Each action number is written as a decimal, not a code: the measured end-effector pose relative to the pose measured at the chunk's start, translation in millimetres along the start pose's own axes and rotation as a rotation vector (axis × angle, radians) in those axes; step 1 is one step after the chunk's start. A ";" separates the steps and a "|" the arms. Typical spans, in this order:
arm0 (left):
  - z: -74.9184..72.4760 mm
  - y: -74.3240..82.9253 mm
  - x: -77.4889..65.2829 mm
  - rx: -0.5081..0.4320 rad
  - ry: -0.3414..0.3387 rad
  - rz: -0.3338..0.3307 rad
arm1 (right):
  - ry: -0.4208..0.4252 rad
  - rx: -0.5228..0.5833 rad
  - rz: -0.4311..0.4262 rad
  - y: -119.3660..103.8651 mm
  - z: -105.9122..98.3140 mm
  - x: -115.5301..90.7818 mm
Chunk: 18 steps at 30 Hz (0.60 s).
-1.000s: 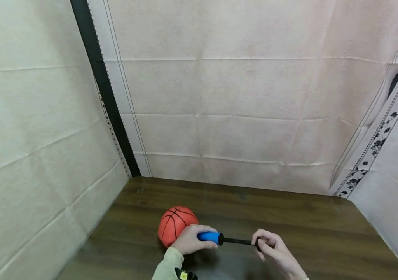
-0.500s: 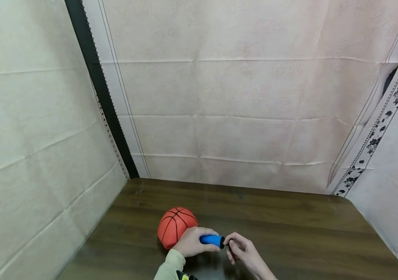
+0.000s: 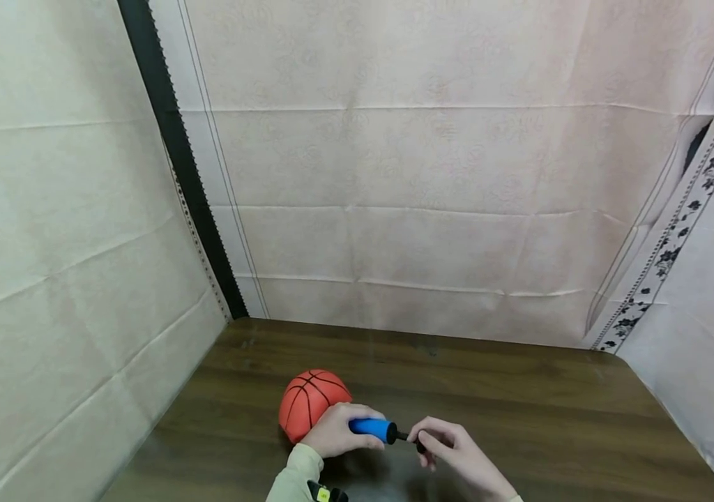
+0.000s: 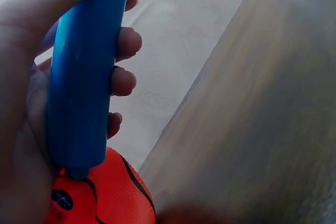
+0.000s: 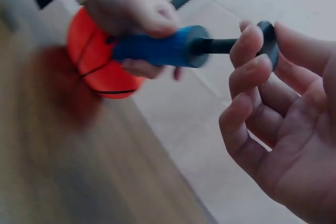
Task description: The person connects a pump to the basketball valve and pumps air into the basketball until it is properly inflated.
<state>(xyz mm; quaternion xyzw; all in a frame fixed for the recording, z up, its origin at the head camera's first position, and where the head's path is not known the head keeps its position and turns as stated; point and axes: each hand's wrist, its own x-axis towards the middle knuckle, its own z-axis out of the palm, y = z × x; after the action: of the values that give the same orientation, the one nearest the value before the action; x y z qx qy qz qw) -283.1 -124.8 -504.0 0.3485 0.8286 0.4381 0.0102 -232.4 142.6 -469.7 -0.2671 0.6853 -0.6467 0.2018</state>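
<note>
An orange-red ball (image 3: 310,399) with black basketball lines sits on the table, its surface dented with flat facets. Wrapped around the blue barrel of a hand pump (image 3: 367,428), my left hand (image 3: 339,431) holds it roughly level beside the ball. In the left wrist view, the barrel's narrow end (image 4: 77,171) meets the ball (image 4: 122,192); whether a needle goes in is hidden. My right hand (image 3: 447,446) pinches the pump's black end handle (image 5: 268,44) between thumb and fingers. A short length of black rod (image 5: 220,46) shows between barrel and handle.
The brown wood-grain table (image 3: 551,418) extends to the right and behind the hands. Pale cloth walls (image 3: 445,174) enclose it at the back and both sides. A black strip (image 3: 184,160) runs down the back left corner.
The pump rod was far out a second ago, then pushed fully in with the right hand against the barrel. Now the right hand has drawn it partly out again, rightward.
</note>
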 end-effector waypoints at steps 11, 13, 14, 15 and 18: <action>-4.9 1.6 -1.8 -0.094 0.002 -0.050 | 0.001 -0.017 -0.179 -11.9 -18.8 -20.1; -5.0 2.1 -2.3 -0.099 0.004 -0.053 | -0.019 -0.015 -0.240 -9.6 -19.7 -20.3; -4.8 2.3 -2.3 -0.097 0.005 -0.058 | -0.024 -0.016 -0.261 -8.3 -19.7 -20.1; -4.5 2.4 -2.4 -0.094 0.004 -0.063 | -0.026 -0.016 -0.275 -7.1 -19.6 -19.6; -2.8 2.3 -1.9 -0.081 0.004 -0.080 | -0.022 -0.012 -0.279 -4.5 -17.1 -16.5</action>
<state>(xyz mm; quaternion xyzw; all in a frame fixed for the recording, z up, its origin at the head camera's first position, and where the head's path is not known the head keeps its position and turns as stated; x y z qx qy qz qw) -281.3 -127.1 -501.2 0.3134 0.8235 0.4712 0.0400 -229.8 166.1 -464.9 -0.3680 0.6432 -0.6614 0.1158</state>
